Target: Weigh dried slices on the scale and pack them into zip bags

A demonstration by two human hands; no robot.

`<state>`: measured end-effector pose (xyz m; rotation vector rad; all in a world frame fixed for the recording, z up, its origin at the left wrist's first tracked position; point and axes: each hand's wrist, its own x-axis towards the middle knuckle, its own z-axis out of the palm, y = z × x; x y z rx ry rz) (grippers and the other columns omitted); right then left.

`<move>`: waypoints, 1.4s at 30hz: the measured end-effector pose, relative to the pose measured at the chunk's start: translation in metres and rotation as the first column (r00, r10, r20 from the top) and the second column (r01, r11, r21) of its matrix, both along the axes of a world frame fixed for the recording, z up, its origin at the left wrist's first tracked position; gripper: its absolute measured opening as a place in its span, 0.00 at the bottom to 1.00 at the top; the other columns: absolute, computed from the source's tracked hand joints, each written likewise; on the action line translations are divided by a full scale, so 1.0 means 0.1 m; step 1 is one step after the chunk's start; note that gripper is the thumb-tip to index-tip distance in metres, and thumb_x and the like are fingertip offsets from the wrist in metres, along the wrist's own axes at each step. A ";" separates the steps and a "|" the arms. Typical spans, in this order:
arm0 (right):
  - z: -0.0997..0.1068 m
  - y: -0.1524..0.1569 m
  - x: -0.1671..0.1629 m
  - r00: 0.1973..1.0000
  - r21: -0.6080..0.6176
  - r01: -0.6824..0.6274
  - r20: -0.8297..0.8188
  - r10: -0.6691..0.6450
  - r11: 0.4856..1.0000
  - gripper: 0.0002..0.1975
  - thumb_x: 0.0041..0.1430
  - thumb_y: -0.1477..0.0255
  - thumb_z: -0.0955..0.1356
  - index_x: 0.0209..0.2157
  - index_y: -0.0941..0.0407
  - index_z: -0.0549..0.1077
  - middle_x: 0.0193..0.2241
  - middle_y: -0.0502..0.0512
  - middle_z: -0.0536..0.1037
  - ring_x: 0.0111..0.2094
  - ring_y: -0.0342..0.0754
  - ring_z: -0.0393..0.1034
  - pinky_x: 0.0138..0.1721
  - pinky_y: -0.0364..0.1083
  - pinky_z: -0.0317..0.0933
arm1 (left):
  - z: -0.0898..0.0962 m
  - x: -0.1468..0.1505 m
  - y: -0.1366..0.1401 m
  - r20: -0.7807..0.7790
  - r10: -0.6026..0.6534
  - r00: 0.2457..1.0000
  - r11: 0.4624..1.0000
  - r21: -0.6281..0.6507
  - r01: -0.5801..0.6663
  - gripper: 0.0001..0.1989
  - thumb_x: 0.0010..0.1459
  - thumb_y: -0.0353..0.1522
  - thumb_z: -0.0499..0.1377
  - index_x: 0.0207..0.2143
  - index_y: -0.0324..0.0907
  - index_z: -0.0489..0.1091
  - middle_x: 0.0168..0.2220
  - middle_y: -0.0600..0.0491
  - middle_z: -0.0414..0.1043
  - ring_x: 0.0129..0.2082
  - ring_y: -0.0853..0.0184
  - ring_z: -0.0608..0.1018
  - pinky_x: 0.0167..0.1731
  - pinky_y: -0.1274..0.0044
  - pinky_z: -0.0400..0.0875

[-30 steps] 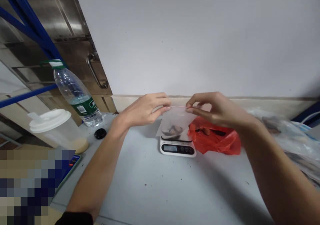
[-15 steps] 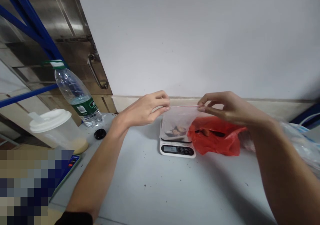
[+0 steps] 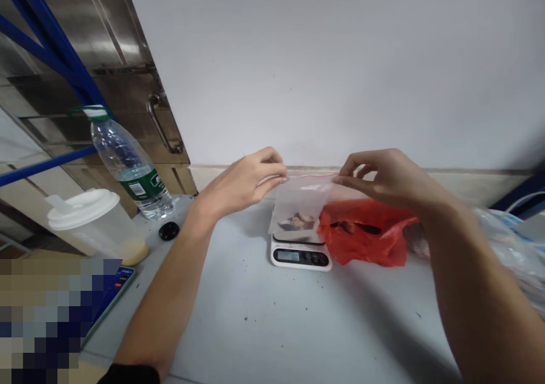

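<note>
The person's left hand [image 3: 249, 179] pinched the top corner of a translucent bag [image 3: 304, 193] between thumb and fingers, its grip narrow. The right hand [image 3: 385, 174] held the opposite corner in a similar narrow grip, so that the top edge, marked by a thin reddish line, ran taut between the two hands. The bag hung upright over a small white scale [image 3: 301, 264], with several brown pieces [image 3: 300, 221] gathered at its bottom. Whether its lower edge touched the weighing plate could not be told; the display [image 3: 289, 256] appeared to read 0.0.

Just beside the scale, on the right, a crumpled red plastic bag [image 3: 366, 242] lay on the pale tabletop [image 3: 255, 321], with more brown matter in its mouth. Farther right, clear plastic packaging [image 3: 506, 242] was partly hidden by the right forearm. Dark specks lay scattered in front of the scale.

Beyond the left forearm stood a green-labelled bottle [image 3: 140, 182], a white-lidded container [image 3: 91, 228] with pale contents at the bottom, and, near them, a round black cap [image 3: 169, 231]. A white wall [image 3: 340, 77] rose behind the tabletop.
</note>
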<state>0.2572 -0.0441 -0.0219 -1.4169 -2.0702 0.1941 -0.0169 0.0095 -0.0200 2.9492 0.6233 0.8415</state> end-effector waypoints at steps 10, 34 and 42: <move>-0.12 -0.06 -0.36 0.960 -0.286 -0.238 0.073 0.269 0.928 0.06 0.59 0.71 0.68 0.35 0.56 0.77 0.31 0.53 0.81 0.30 0.47 0.73 0.33 0.44 0.65 | -0.04 0.25 -0.21 0.079 -0.110 0.991 0.882 0.468 0.061 0.10 0.69 0.26 0.53 0.40 0.42 0.74 0.44 0.47 0.72 0.43 0.62 0.75 0.43 0.69 0.71; -0.74 -0.74 1.50 0.848 0.240 0.365 0.314 -0.427 0.900 0.24 0.65 0.54 0.62 0.55 0.51 0.76 0.59 0.62 0.74 0.62 0.67 0.64 0.59 0.68 0.59 | -0.39 0.87 -0.17 -0.287 -0.165 0.944 0.953 -0.292 0.078 0.17 0.67 0.31 0.47 0.47 0.46 0.75 0.48 0.49 0.76 0.46 0.62 0.78 0.45 0.72 0.73; -0.28 -0.48 0.55 0.966 0.134 0.101 0.226 -0.130 0.986 0.29 0.71 0.59 0.51 0.41 0.56 0.79 0.41 0.62 0.83 0.40 0.57 0.78 0.41 0.53 0.69 | -0.44 0.37 -0.04 -0.465 0.046 0.884 0.861 -0.430 -0.271 0.16 0.62 0.35 0.55 0.50 0.45 0.75 0.44 0.49 0.80 0.42 0.59 0.81 0.42 0.72 0.74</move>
